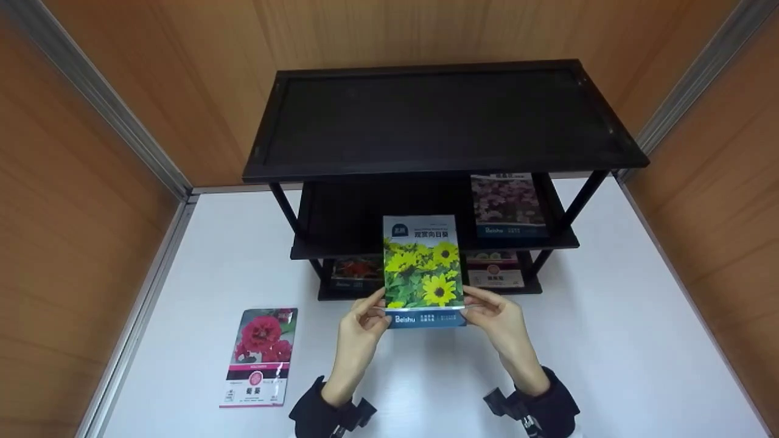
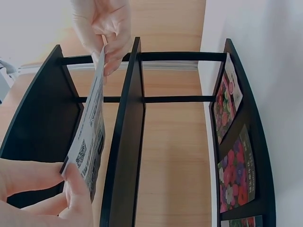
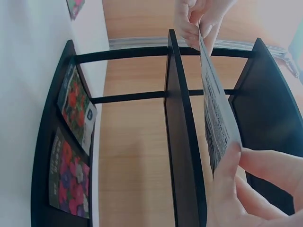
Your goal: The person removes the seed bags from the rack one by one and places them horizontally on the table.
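Between both hands is a seed packet (image 1: 423, 271) with yellow sunflowers and a blue bottom band, held up in front of the black shelf's middle level. My left hand (image 1: 360, 328) pinches its lower left edge with thumb and fingers. At the lower right edge, my right hand (image 1: 502, 325) pinches it the same way. In the left wrist view the packet (image 2: 87, 130) appears nearly edge-on, its printed back partly visible, beside the middle board. The right wrist view also has the packet (image 3: 218, 104) slanting between the two hands, above the middle board's level.
A three-level black shelf (image 1: 438, 121) stands against the wooden back wall. On its middle level, at right, lies a packet with pink-purple flowers (image 1: 508, 204). The bottom level bears several packets, including a red-flowered one (image 1: 358, 271). A hollyhock packet (image 1: 258, 356) lies on the white table at left.
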{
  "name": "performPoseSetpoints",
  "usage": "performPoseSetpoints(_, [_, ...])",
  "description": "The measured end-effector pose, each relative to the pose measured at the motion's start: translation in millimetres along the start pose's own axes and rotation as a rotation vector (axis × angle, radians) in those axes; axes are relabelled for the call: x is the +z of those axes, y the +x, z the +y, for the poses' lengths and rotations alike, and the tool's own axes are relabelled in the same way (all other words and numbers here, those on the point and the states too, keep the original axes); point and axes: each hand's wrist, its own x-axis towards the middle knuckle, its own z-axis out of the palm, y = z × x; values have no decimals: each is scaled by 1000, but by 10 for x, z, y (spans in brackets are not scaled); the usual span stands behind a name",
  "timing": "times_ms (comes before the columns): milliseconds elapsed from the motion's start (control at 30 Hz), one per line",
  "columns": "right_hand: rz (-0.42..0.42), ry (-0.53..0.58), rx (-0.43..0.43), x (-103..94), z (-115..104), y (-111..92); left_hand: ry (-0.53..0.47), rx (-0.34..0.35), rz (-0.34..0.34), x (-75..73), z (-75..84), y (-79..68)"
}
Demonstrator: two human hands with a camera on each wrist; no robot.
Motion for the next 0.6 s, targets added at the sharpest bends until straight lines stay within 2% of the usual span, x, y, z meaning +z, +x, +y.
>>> performPoseSetpoints(267, [-1,-9,10,14,78,-59,-13,-20,2,-28,-59,-89])
performPoseSetpoints(600, [18,-39,51,14,160,-169,-4,-89,32,-28,-120,-215])
